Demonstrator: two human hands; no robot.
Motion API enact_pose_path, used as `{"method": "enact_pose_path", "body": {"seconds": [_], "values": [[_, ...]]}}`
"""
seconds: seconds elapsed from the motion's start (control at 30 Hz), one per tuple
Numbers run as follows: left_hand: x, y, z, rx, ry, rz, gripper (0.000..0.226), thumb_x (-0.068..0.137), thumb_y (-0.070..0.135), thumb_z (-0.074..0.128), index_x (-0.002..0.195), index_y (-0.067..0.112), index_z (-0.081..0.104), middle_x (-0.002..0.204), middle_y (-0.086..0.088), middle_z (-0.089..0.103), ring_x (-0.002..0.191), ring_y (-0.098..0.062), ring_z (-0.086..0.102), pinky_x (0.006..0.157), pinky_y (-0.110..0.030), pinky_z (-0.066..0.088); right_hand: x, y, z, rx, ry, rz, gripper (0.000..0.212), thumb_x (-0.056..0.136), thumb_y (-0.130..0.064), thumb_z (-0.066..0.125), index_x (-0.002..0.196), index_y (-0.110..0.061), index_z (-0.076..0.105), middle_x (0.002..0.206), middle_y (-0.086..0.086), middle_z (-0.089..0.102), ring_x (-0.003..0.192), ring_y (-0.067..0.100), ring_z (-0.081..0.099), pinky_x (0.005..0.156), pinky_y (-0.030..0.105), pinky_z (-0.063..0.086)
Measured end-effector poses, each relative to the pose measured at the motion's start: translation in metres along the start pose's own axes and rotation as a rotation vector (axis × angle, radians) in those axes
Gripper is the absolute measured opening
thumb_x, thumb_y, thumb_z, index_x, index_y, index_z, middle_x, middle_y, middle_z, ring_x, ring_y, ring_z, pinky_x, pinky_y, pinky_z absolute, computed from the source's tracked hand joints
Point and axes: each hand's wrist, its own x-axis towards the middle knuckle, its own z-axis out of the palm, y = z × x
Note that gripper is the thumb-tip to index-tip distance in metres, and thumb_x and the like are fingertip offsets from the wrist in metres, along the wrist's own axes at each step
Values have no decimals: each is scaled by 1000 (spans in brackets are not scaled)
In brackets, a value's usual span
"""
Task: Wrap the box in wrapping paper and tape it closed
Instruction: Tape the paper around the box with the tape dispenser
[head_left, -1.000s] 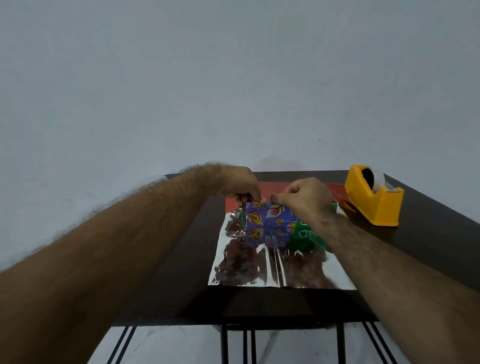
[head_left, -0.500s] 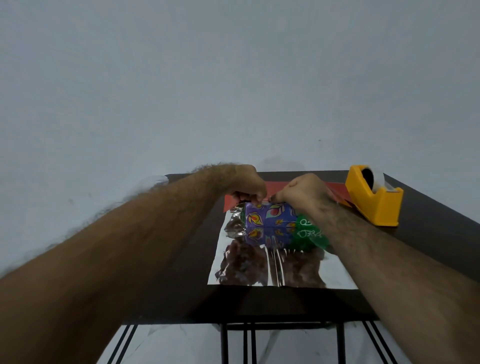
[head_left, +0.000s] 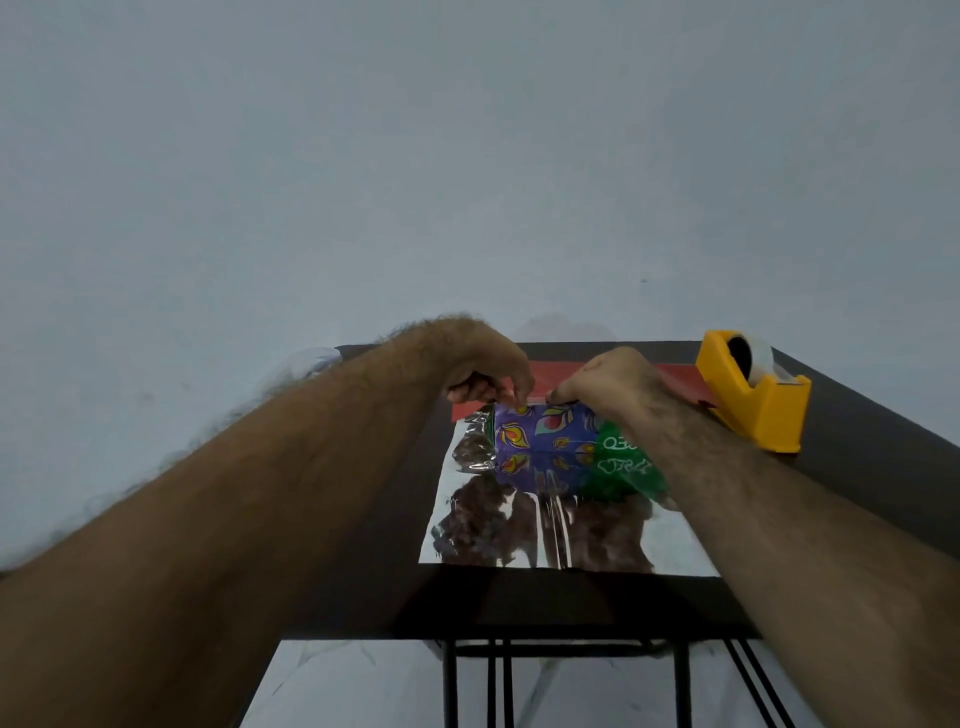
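Both hands are working at the far top edge of the box (head_left: 540, 441), which is sitting near the middle of the dark counter (head_left: 857, 457) on a sheet of wrapping paper (head_left: 550, 535). The paper's silvery underside is lying face up toward the near edge, while its purple patterned side is covering the box's front and top. A green printed stretch (head_left: 618, 462) is showing at the box's right end, partly hidden under the right forearm.

The left hand (head_left: 483, 364) is reaching in with its fingers (head_left: 511, 392) curled down, pinching the paper at the top back edge of the box. The right hand (head_left: 605, 376) is just beside it, its fingers bent under and pressing onto the same edge; whether it is pinching the paper is hard to tell from here.

A red strip (head_left: 571, 374) is lying on the counter behind the box. A yellow tape dispenser (head_left: 753, 395) is standing at the far right, apart from the hands.
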Motion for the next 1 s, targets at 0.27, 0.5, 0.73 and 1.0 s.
{"method": "enact_pose_path", "body": {"seconds": [0.27, 0.5, 0.73, 1.0], "values": [[-7, -19, -8, -2, 149, 102, 28, 86, 16, 79, 68, 15, 57, 59, 3, 45, 45, -10, 33, 46, -21, 28, -3, 6, 1, 44, 16, -17, 30, 63, -33, 99, 72, -11, 80, 65, 2, 76, 67, 23, 77, 73, 45, 67], [-5, -21, 17, 81, 534, 636, 9, 78, 12, 86, 86, 16, 82, 81, 5, 77, 77, -7, 70, 70, -29, 59, 0, 16, 9, 110, 37, -68, 26, 57, -40, 96, 66, -21, 81, 64, -1, 76, 66, 24, 77, 79, 52, 65], [4, -51, 27, 277, 621, 772, 11, 92, 29, 79, 98, 21, 85, 89, 12, 70, 84, -8, 64, 75, -26, 50, -6, 27, 13, 121, 60, -283, 20, 73, -28, 94, 78, -41, 80, 76, -28, 74, 79, 7, 71, 90, 53, 61], [11, -63, 39, 253, 703, 828, 10, 90, 29, 80, 94, 23, 86, 89, 10, 72, 80, -9, 64, 73, -31, 55, -12, 34, 14, -253, 241, -570, 29, 71, -65, 70, 79, -40, 81, 88, -25, 66, 95, 9, 63, 92, 50, 50]]}}
